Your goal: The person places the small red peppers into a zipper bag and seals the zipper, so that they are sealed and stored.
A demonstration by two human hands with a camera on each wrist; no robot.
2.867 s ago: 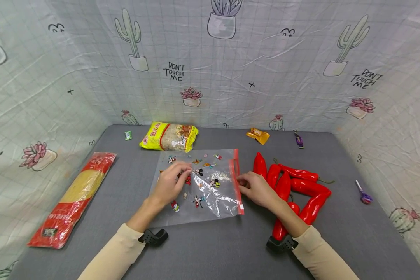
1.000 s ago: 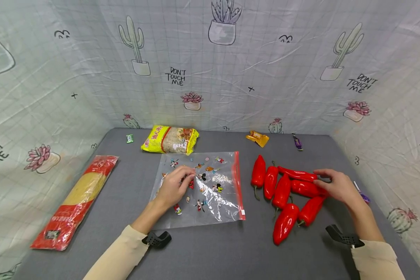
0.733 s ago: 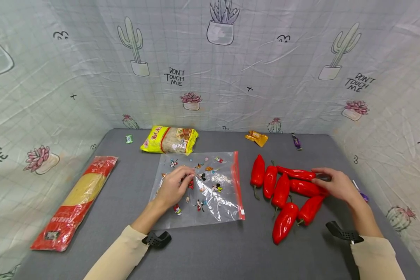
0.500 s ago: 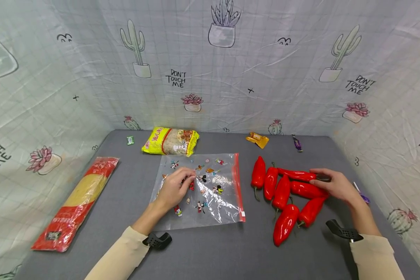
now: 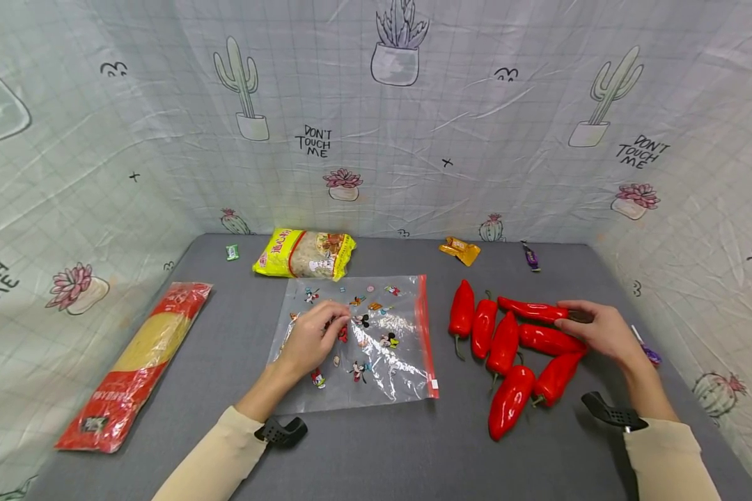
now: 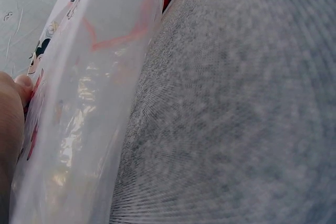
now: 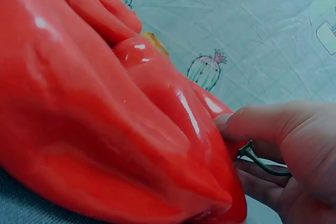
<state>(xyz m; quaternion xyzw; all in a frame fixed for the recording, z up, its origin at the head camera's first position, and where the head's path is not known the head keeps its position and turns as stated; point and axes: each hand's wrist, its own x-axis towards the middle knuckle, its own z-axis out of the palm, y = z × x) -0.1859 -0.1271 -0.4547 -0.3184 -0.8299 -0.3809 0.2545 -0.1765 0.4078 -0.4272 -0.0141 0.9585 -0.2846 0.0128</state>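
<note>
A clear zip bag (image 5: 376, 379) printed with cartoon figures lies on the table, its red zip edge (image 5: 426, 334) facing right. My left hand (image 5: 310, 341) pinches its top film near the middle. In the left wrist view the film (image 6: 79, 129) rises beside the thumb. At the right, my right hand (image 5: 608, 334) grips a thin red pepper (image 5: 533, 310) by its stem end, thumb and fingers on either side. The green stem (image 7: 265, 167) shows inside the hand in the right wrist view. Several thicker red peppers (image 5: 510, 402) lie close around it.
A yellow food packet (image 5: 307, 254) sits behind the bag, and a long red packet of noodles (image 5: 141, 362) at the left. Small sweets lie around: green (image 5: 232, 252), orange (image 5: 460, 250), purple (image 5: 530, 257). A lollipop (image 5: 648, 351) is beside the right hand.
My right hand has left the bag's zip edge and gone right to the peppers, taking hold of the thin one. The two red zip strips now lie together. My left hand has stayed put.
</note>
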